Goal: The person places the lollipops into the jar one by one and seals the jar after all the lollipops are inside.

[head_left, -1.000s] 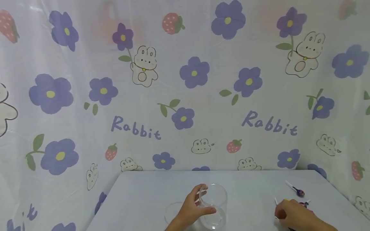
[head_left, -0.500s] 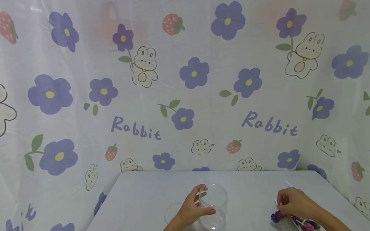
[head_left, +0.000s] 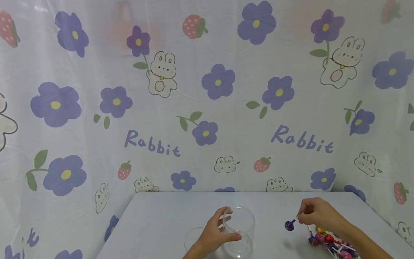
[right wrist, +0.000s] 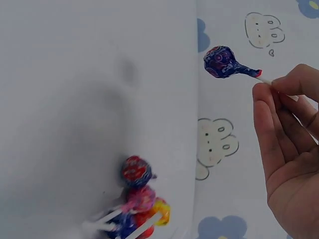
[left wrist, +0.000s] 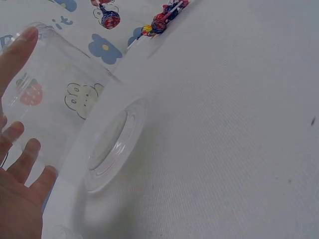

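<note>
My left hand [head_left: 211,233] grips a clear, round plastic jar [head_left: 247,233] from its left side, thumb in front and fingers behind. The jar stands with its open mouth up, and nothing shows inside it in the left wrist view. My right hand [head_left: 318,214] pinches the white stick of a lollipop [head_left: 289,226] wrapped in dark purple-blue. In the right wrist view the wrapped lollipop [right wrist: 219,62] points away from the fingertips, raised above the table. Below that hand lies a pile of wrapped lollipops [head_left: 329,238], red, pink, yellow and purple, partly covered by the forearm.
A clear round lid [head_left: 191,237] lies on the white table [head_left: 155,212] to the left of the jar, partly behind the left hand. A curtain [head_left: 226,108] printed with flowers, strawberries and rabbits hangs behind the table's far edge.
My right hand has lifted a lollipop off the pile and carried it up and left toward the jar. More of the pile shows now. The left hand and jar have stayed still.
</note>
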`<act>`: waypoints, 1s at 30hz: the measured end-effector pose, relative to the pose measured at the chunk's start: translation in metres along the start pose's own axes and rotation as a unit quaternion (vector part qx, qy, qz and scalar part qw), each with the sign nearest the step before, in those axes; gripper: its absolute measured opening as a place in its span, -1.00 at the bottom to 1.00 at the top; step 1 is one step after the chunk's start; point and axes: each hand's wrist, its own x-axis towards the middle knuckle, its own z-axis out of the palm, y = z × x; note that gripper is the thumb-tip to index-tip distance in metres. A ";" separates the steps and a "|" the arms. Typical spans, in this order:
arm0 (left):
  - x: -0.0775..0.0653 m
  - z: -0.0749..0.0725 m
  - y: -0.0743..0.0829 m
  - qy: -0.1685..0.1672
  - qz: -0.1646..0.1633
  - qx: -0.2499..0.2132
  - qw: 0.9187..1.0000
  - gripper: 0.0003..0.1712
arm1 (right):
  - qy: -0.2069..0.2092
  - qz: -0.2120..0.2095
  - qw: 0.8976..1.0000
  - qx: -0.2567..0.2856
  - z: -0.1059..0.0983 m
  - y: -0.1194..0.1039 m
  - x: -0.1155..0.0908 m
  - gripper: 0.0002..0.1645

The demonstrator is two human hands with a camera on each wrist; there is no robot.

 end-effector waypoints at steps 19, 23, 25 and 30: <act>-0.004 0.000 0.007 0.004 -0.009 0.020 1.000 -0.09 | 0.012 -0.104 0.990 0.095 0.038 -0.073 0.038 -0.86; -0.002 0.003 0.008 0.001 -0.014 0.020 1.000 -0.08 | 0.002 -0.124 0.987 0.101 0.048 -0.083 0.044 -0.86; -0.001 0.004 0.009 0.001 -0.014 0.018 1.000 -0.07 | -0.003 -0.133 0.986 0.098 0.054 -0.087 0.047 -0.86; -0.003 0.002 0.012 0.000 -0.002 0.009 1.000 -0.07 | -0.009 -0.142 0.986 0.089 0.070 -0.095 0.056 -0.87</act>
